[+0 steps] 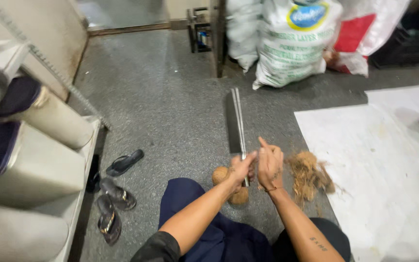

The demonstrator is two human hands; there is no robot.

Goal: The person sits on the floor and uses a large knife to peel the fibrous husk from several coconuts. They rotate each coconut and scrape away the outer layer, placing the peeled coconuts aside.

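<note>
I sit on the grey floor in dark trousers. My left hand (242, 167) grips the near end of a long tool (235, 121), a dark flat blade with thin metal rods along it, which points away from me. Close beside it on the right, my right hand (270, 166) has its fingers curled and one finger raised; whether it holds anything is hidden. Two brown husked coconuts (220, 174) (240, 196) lie just under my left hand. A pile of brown coconut fibre (309, 175) sits right of my right hand.
A white sheet (379, 160) covers the floor on the right. Filled white sacks (292, 43) and a metal post (217, 39) stand at the back. Dark sandals (115, 194) lie on the left beside a shelf (81, 204) of pale containers.
</note>
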